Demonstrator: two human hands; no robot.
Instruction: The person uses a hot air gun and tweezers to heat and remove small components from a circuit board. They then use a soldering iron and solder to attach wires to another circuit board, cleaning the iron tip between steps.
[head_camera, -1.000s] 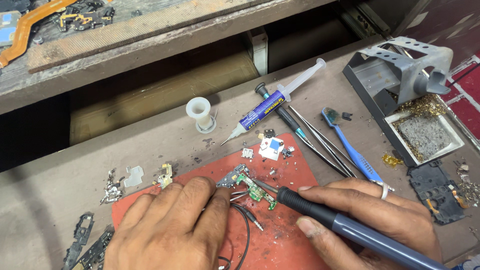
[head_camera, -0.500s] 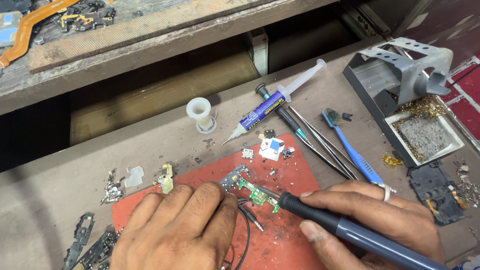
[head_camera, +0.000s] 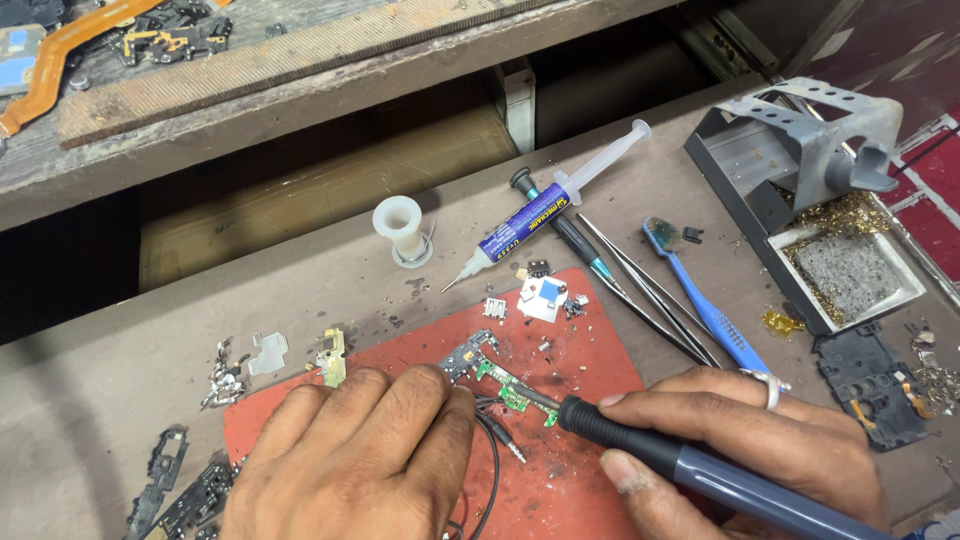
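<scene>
Gripping slim grey soldering iron (head_camera: 700, 475), green circuit strip (head_camera: 505, 385), red mat (head_camera: 590, 350)

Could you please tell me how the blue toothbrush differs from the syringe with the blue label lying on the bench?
The toothbrush is solid blue plastic; the syringe is clear with a blue label. The toothbrush has a bristled head at its far end, while the syringe tapers to a nozzle tip near the red mat. The toothbrush's lower end reaches the right hand; the syringe lies apart from both hands. Both lie flat, unheld.

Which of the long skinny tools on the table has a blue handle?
The toothbrush, lying right of the thin metal tweezers. The screwdriver has a black handle.
</scene>
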